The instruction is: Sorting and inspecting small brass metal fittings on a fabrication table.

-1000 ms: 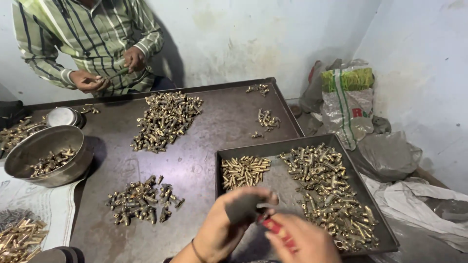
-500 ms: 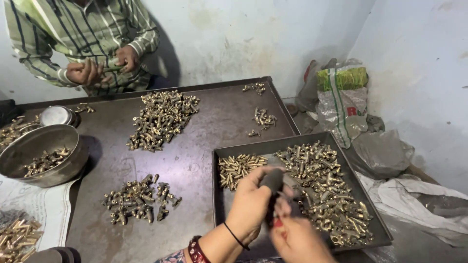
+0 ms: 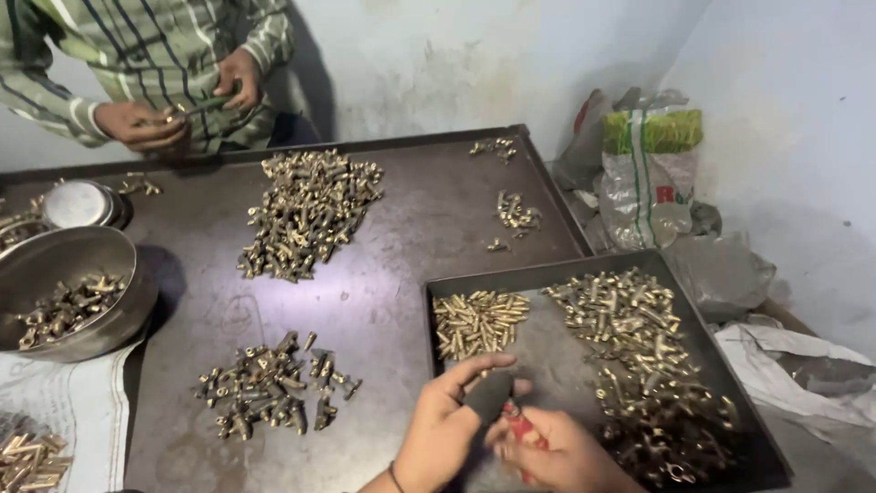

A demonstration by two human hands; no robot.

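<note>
Since the frame 0.5 s earlier, both hands have slid down toward the bottom edge of the view, and the dark block has dropped from over the middle of the tray to its near edge. Left hand (image 3: 445,429): fingers curled and clamped on a dark grey block (image 3: 488,398), thumb stretched along its top. Right hand (image 3: 557,449): fingers closed around a red-handled tool (image 3: 518,427) whose tip meets the lower end of the block; whether a small part lies pinched between tool and block cannot be told. Both hands touch each other above the near left corner of a dark metal tray (image 3: 547,351).

Inside the tray lie 2 groups of brass parts: a neat small brass pile (image 3: 478,320) just beyond the left hand, and a broad scattered brass heap (image 3: 643,351) along the right side.

Beside the tray, on the dark metal table (image 3: 401,265), lie a darker pile of parts (image 3: 269,391) to the left of the hands, a large far pile (image 3: 308,210) near the middle, and 2 small clusters (image 3: 516,212) toward the far right corner. A steel bowl (image 3: 68,292) holding a few parts stands at the left edge. Across the table, a person in a striped shirt (image 3: 137,50) holds a small piece in both hands (image 3: 187,108). Printed sacks (image 3: 646,173) lean against the wall at right.
</note>
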